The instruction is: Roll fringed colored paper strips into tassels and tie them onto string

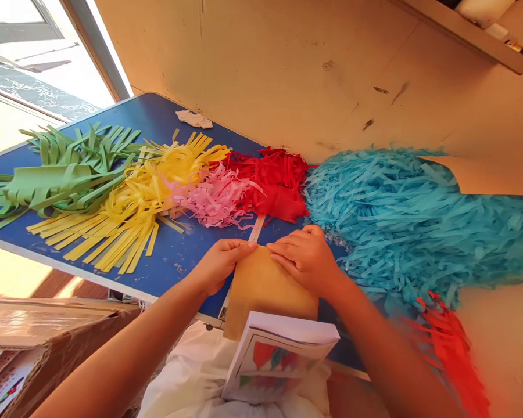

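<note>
one tan rectangular sheet, apparently paper (268, 284), over the near edge of a blue flat-topped table (150, 116); likely light, pliable, easily creased; best held by its far corners. left hand (222, 259): pinching far left corner. right hand (308, 256): pinching far edge. beyond: shaggy turquoise strips (396, 215).

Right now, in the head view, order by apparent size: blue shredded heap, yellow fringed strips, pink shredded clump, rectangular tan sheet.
1. Blue shredded heap
2. Yellow fringed strips
3. Rectangular tan sheet
4. Pink shredded clump

Nearness to the camera may enlarge the sheet.
</note>
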